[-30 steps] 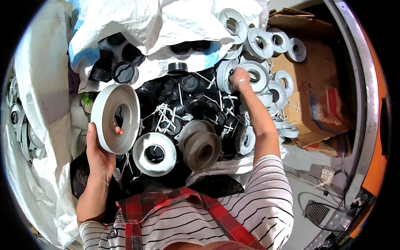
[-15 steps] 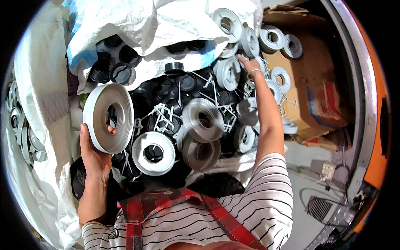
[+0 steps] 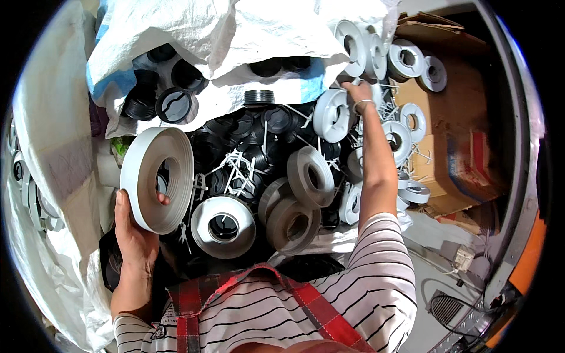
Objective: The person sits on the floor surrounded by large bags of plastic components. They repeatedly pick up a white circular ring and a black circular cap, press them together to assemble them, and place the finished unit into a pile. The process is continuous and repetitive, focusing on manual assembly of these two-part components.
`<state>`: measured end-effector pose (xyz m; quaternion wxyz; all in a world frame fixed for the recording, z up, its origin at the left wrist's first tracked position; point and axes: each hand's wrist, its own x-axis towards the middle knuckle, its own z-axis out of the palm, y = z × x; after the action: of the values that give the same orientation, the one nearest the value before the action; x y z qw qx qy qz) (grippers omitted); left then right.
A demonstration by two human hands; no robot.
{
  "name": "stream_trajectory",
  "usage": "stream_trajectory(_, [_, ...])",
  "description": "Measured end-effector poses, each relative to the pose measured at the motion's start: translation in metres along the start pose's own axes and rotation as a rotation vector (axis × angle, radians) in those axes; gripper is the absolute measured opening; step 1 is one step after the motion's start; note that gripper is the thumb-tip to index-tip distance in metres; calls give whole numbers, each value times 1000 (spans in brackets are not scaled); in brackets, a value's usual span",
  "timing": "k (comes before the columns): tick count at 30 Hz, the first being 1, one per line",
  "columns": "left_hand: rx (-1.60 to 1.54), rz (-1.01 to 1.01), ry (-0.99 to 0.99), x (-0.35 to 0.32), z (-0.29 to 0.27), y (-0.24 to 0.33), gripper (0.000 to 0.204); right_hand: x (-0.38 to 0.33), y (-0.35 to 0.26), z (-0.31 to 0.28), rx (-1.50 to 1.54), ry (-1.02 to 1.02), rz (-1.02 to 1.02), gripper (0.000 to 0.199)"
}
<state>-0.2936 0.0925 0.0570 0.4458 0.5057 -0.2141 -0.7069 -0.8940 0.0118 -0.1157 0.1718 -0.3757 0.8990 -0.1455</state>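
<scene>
My left hand [image 3: 136, 235] grips a wide light-grey plastic ring [image 3: 134, 176] by its lower side, with fingertips showing through the centre hole. The ring stands tilted on edge, threaded inside. Far to the right, my right hand [image 3: 358, 93] reaches among similar grey rings, touching or just over a pale one. Its fingers are too small and partly hidden to tell whether they grasp it. Between my arms, several grey rings lie on a heap of black round caps [image 3: 276, 119]; one ring [image 3: 311, 176] leans on others, and another [image 3: 223, 227] lies nearest me.
A white woven sack [image 3: 176, 35] with more black caps spreads across the back, and another sack [image 3: 56, 176] is at the left. Loose white plastic pieces [image 3: 240, 173] lie on the heap. An open cardboard box [image 3: 453, 117] stands right, beside a metal edge [image 3: 518, 135].
The view has shifted slightly. One grey ring in the middle of the heap has moved right and come to lean differently. My left hand keeps its ring; my right hand stays among the far rings.
</scene>
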Motion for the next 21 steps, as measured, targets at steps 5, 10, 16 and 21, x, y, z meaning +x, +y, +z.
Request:
stream_trajectory(5, [-100, 17, -81, -10, 2, 14, 48, -105, -24, 40, -23, -203, -194, 78])
stream_trajectory(10, [-122, 147, -32, -17, -5, 19, 47, -261, -105, 25, -347, -468, -264, 75])
stream_trajectory(16, [-122, 218, 55, -29, -13, 30, 50, -284, -137, -62, 604, -682, -218, 40])
stream_trajectory(21, [-73, 213, 31, -13, -8, 21, 48, -95, -22, -76, 52, 114, -65, 95])
